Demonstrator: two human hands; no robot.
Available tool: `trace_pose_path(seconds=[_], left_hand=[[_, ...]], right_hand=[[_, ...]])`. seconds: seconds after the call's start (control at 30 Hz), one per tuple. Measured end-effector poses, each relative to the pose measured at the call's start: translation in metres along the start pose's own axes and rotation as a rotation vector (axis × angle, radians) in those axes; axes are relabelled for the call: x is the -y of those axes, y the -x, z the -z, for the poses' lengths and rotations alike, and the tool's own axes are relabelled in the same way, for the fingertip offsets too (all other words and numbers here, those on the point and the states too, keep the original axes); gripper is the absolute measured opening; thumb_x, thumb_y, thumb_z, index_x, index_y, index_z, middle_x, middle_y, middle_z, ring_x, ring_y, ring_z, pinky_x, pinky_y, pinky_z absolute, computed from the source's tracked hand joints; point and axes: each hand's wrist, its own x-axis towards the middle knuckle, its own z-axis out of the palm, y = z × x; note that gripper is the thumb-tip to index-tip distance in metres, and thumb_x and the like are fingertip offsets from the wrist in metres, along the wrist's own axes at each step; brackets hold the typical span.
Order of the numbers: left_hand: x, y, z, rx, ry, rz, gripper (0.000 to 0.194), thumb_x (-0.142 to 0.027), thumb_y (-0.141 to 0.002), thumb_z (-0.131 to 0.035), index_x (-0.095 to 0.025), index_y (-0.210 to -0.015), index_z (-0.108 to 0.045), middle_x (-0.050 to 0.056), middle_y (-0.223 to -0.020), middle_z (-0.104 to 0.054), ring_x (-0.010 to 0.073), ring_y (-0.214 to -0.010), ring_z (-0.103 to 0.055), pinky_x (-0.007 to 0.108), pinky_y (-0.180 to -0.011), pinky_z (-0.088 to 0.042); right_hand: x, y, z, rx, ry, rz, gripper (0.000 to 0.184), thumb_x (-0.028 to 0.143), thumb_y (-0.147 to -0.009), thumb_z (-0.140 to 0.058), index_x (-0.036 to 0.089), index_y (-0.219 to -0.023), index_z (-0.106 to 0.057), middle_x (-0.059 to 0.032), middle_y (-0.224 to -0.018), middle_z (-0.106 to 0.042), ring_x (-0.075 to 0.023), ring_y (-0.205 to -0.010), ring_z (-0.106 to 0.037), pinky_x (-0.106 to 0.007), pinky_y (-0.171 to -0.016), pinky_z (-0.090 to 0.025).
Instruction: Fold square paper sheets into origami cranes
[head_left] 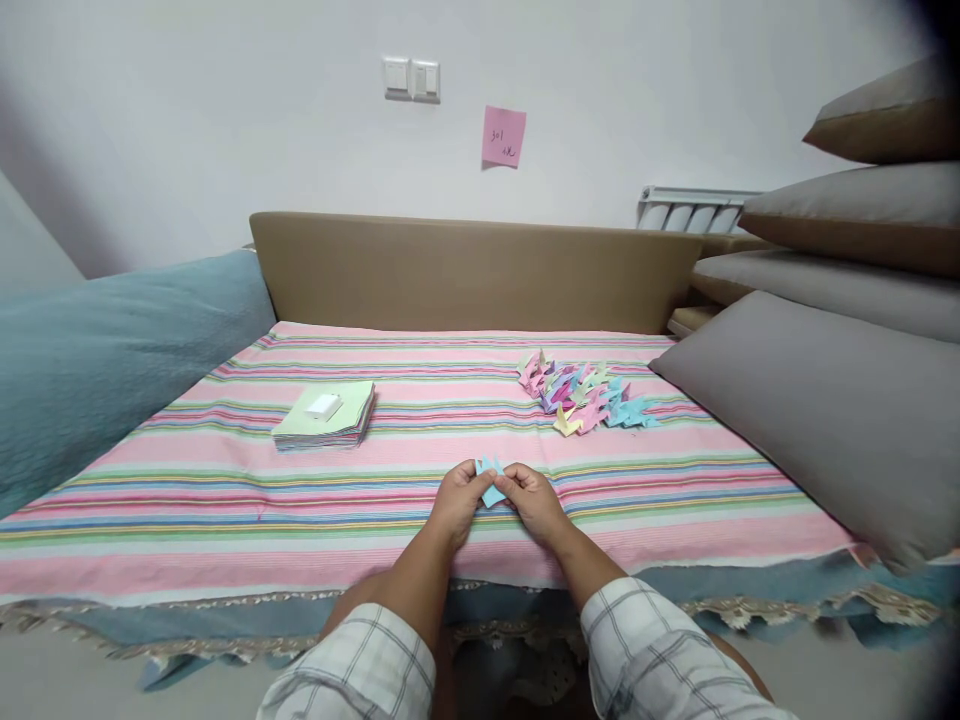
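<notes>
White wall [300, 150] w/ switches [412, 79] & pink note [503, 137]; grey cushions [817, 400] piled on R.

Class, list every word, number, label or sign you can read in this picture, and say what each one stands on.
"301": handwritten on the pink note on the wall.
Second line on that note: too small and blurred to read.
No other text can be made out, including on the paper stack and folded paper pieces.
</notes>
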Motion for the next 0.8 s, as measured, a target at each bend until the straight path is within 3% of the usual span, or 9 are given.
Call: trace_pose_path(seconds=[0.13,0.37,0.8], left_hand=[[-0.003,0.001,-0.002,-0.026,-0.01,0.001,0.034,-0.037,-0.052,-0.08,-0.014,-0.064,-0.058,-0.006,-0.05,-0.051,0.0043,-0.042,-0.041,0.018,-0.041,-0.027],[-0.006,0.002,-0.004,-0.058,0.102,-0.024,0.032,-0.027,-0.043,-0.085,-0.013,-0.057,-0.06,-0.004,-0.055,-0.057,0.0064,-0.05,-0.049,0.02,-0.051,-0.037],[-0.01,0.001,0.001,-0.036,0.169,0.06,0.04,-0.03,-0.043,-0.085,-0.015,-0.057,-0.051,-0.006,-0.049,-0.052,0.0053,-0.044,-0.046,0.019,-0.045,-0.034]], right_hand=[[-0.004,0.0,0.001,-0.008,0.039,0.034,0.034,0.049,-0.069,-0.067,0.018,-0.064,-0.051,0.0079,-0.05,-0.043,-0.0072,-0.048,-0.038,-0.022,-0.05,-0.031],[-0.003,0.0,0.002,0.044,0.105,0.057,0.03,0.044,-0.07,-0.067,0.017,-0.063,-0.054,0.0064,-0.055,-0.047,-0.0079,-0.053,-0.04,-0.023,-0.055,-0.035],[0.006,0.002,-0.001,0.064,0.142,0.024,0.031,0.047,-0.067,-0.068,0.019,-0.062,-0.055,0.0056,-0.054,-0.048,-0.0089,-0.053,-0.041,-0.023,-0.054,-0.034]])
